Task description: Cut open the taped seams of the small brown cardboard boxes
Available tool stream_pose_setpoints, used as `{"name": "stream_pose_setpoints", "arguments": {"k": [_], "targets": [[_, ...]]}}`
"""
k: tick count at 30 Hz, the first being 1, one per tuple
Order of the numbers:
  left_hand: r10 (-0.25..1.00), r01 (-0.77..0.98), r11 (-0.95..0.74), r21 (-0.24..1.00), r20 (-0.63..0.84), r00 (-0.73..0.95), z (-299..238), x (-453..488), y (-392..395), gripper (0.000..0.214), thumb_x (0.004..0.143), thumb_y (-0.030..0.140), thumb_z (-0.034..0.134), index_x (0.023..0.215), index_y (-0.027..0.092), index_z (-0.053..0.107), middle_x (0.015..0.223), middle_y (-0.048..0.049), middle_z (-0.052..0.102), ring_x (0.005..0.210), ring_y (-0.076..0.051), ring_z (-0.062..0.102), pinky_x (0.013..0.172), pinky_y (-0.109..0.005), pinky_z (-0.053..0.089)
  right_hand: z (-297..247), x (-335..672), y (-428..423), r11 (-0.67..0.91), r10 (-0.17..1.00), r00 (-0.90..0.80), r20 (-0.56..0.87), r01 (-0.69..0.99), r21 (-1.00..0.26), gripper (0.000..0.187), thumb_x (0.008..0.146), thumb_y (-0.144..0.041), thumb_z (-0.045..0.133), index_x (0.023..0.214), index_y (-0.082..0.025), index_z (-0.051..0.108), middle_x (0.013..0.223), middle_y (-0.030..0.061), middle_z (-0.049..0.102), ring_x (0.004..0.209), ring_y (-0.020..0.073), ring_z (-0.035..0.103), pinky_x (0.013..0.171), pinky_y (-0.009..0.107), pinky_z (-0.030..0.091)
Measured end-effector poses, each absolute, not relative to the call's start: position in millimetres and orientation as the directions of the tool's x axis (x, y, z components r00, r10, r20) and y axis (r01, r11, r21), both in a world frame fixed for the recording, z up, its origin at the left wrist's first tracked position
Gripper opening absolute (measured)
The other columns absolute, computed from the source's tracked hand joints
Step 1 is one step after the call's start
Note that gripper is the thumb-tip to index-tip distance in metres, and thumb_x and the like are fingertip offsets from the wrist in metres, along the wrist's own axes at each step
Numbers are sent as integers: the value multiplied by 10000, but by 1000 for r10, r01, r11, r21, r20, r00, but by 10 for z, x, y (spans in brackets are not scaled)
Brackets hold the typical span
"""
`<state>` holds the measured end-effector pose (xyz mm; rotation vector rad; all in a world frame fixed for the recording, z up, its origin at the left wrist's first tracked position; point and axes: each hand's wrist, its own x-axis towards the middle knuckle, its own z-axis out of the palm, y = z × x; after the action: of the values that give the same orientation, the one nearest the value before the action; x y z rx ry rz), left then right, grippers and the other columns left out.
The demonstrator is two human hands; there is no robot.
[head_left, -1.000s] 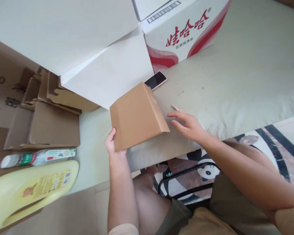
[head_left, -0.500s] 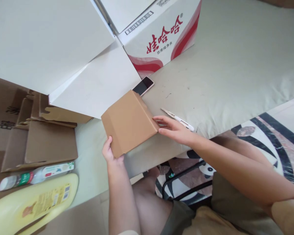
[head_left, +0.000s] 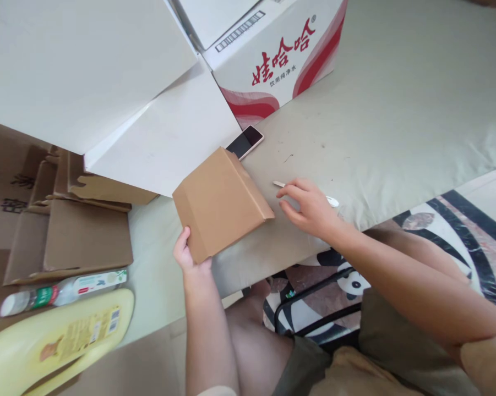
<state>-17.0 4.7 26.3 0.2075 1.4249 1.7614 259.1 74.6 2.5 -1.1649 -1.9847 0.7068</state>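
Observation:
My left hand (head_left: 189, 254) grips the lower left corner of a brown cardboard box (head_left: 221, 206), its thumb on top and the other fingers underneath. The box is tilted above the pale cloth surface, with a narrow flap standing out along its right side. Apart from the box, my right hand (head_left: 305, 208) hovers to its right, fingers loosely curled and spread, holding nothing that I can see. Beneath that hand lies a white utility knife (head_left: 332, 202); only its pointed tip and rear end show. Behind the box rests a phone (head_left: 245, 141).
White cartons stand at the back, one with red lettering (head_left: 283, 63). At the left are folded brown cardboard pieces (head_left: 88, 234), a clear plastic bottle (head_left: 66, 292) and a large yellow bottle (head_left: 61, 341). A panda-patterned floor (head_left: 421, 220) lies beyond the surface's front edge.
My right hand has let go of the box's right edge and moved right, over the utility knife. The flap on that side now stands out. My left hand keeps its hold.

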Motion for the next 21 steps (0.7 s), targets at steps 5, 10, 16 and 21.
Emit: {"name": "stream_pose_setpoints", "arguments": {"k": [5, 10, 16, 21], "targets": [[765, -455, 60, 889, -333, -551, 222, -243, -7, 167, 804, 299, 632, 912, 200, 712, 862, 17, 754, 771, -193, 704, 742, -342, 540, 19, 2608, 788, 384, 923, -246, 297, 647, -658, 248, 908, -265, 500, 1069, -211, 681, 1048, 144, 641, 1015, 315, 579, 914, 488, 445], [762, -439, 50, 897, -318, -564, 219, -243, -3, 165, 782, 308, 662, 899, 203, 712, 851, 15, 757, 761, -197, 707, 732, -336, 543, -70, 2725, 833, 321, 944, -247, 218, 835, -448, 248, 877, -256, 536, 1070, -207, 684, 1018, 146, 659, 981, 331, 551, 805, 457, 422], [716, -470, 12, 883, -336, -612, 222, -211, 41, 221, 696, 295, 689, 870, 161, 708, 834, -33, 747, 733, -190, 699, 713, -307, 548, -120, 2749, 849, 325, 945, -283, 163, 865, -382, 219, 902, -219, 489, 960, -195, 699, 950, 153, 685, 968, 345, 552, 746, 447, 408], [734, -445, -1, 896, -302, -608, 183, -249, 37, 239, 706, 302, 694, 902, 166, 701, 863, -42, 747, 771, -198, 705, 750, -313, 543, -41, 2772, 854, 358, 931, -346, 120, 795, -489, 271, 881, -202, 457, 1022, -169, 686, 973, 143, 650, 847, 275, 584, 687, 385, 411]]}}
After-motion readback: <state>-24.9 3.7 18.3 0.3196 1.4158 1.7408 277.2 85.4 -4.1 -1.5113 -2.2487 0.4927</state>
